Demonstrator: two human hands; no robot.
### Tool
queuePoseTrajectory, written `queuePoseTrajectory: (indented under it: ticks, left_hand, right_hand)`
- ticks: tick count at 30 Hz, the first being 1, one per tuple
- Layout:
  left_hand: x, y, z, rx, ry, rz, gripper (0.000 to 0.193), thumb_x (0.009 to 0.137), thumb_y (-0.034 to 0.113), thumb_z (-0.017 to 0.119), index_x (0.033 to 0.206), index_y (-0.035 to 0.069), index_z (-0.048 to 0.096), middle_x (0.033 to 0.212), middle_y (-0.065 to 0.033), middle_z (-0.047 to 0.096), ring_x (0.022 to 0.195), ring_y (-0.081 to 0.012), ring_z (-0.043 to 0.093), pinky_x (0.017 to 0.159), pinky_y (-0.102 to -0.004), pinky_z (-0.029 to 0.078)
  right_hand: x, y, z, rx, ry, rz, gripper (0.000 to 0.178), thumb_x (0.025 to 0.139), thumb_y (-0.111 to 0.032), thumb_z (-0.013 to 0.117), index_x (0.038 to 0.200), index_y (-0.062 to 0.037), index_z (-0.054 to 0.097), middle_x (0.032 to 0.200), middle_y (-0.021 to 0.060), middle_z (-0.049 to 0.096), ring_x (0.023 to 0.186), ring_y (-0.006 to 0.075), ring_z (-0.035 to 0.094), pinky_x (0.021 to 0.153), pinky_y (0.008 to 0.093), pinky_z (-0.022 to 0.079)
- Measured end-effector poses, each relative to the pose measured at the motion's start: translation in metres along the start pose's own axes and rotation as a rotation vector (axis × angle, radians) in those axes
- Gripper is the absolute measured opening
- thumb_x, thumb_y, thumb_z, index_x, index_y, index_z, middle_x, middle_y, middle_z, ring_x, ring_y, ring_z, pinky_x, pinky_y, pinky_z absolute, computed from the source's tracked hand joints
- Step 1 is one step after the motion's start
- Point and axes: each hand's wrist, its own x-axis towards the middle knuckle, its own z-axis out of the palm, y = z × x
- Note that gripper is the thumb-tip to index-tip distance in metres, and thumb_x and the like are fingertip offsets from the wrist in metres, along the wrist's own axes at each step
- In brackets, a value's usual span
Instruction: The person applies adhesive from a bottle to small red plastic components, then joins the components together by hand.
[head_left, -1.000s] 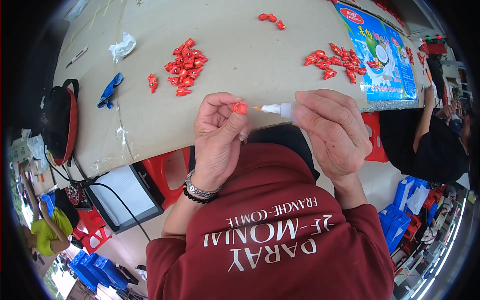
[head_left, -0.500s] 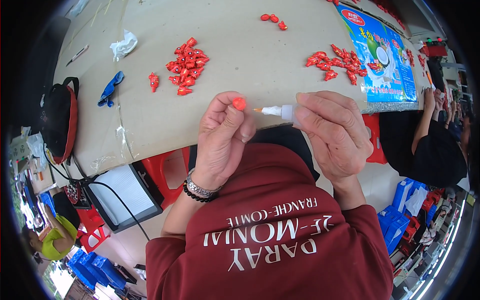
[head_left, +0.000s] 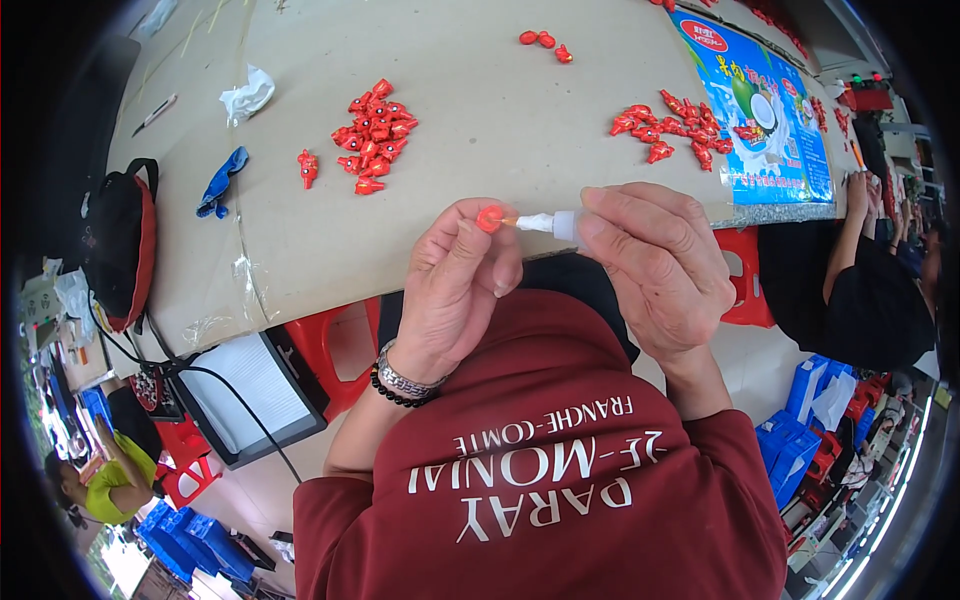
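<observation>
My left hand (head_left: pixel 455 265) pinches a small round red piece (head_left: pixel 490 219) between thumb and forefinger, just over the table's near edge. In my right hand (head_left: pixel 665 265) is a small white glue bottle (head_left: pixel 566 225), held sideways between thumb and fingers. A white wrapping covers its neck, and the thin amber tip (head_left: pixel 509 221) meets the red piece, or nearly so. Beyond my hands lies a heap of small red figures with dark eye spots (head_left: pixel 375 135), and one red figure (head_left: pixel 307 168) sits apart to its left.
More red figures (head_left: pixel 670 125) lie at the right, partly on a blue printed sheet (head_left: pixel 765 110). A few red pieces (head_left: pixel 545 40) are farther back. On the left are crumpled tissue (head_left: pixel 247 95), a blue scrap (head_left: pixel 222 182), a pen (head_left: pixel 155 114) and a black bag (head_left: pixel 120 240). A co-worker's arm (head_left: pixel 850 235) reaches in at right.
The bottle has moved left, bringing its tip to the red piece. My left hand has shifted slightly right and turned the piece toward the tip.
</observation>
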Motion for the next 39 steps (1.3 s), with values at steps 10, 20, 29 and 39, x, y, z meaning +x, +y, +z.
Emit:
queuePoseTrajectory:
  ticks: [10, 20, 29, 39]
  left_hand:
    - [-0.0006, -0.0003, -0.0006, 0.024, -0.006, 0.002, 0.028, 0.095, 0.03, 0.054, 0.104, 0.004, 0.058, 0.072, -0.0013, 0.052, 0.061, -0.0093, 0.045, 0.056, -0.0235, 0.036]
    - [-0.0014, -0.0001, 0.0017, 0.043, 0.03, 0.037, 0.026, 0.095, 0.028, 0.055, 0.106, 0.004, 0.058, 0.073, -0.0004, 0.053, 0.061, -0.0082, 0.044, 0.057, -0.0232, 0.036]
    - [-0.0011, -0.0006, -0.0011, 0.053, 0.013, 0.054, 0.023, 0.094, 0.025, 0.057, 0.105, 0.004, 0.057, 0.072, 0.0001, 0.052, 0.061, -0.0077, 0.044, 0.056, -0.0227, 0.036]
    - [0.0014, -0.0003, -0.0016, 0.068, 0.029, 0.072, 0.022, 0.093, 0.025, 0.058, 0.103, 0.005, 0.056, 0.069, 0.0006, 0.051, 0.06, -0.0075, 0.043, 0.056, -0.023, 0.034]
  right_hand:
    - [-0.0003, 0.0005, 0.0015, 0.0, 0.002, -0.004, 0.03, 0.058, -0.002, 0.07, 0.088, -0.003, 0.069, 0.092, 0.0079, 0.067, 0.08, 0.0237, 0.063, 0.062, 0.0299, 0.05]
    - [-0.0007, 0.0016, 0.0011, -0.018, -0.005, 0.016, 0.03, 0.057, -0.002, 0.069, 0.087, -0.0033, 0.069, 0.091, 0.0076, 0.067, 0.08, 0.0235, 0.063, 0.062, 0.0304, 0.05]
    - [-0.002, 0.0014, 0.0013, -0.038, -0.007, 0.012, 0.03, 0.057, -0.002, 0.068, 0.087, -0.0036, 0.069, 0.091, 0.0073, 0.067, 0.08, 0.0234, 0.063, 0.062, 0.0305, 0.051]
    - [-0.001, 0.0011, 0.0021, -0.053, -0.017, 0.025, 0.03, 0.056, -0.002, 0.067, 0.087, -0.0037, 0.069, 0.091, 0.0073, 0.067, 0.08, 0.0237, 0.063, 0.062, 0.0303, 0.051]
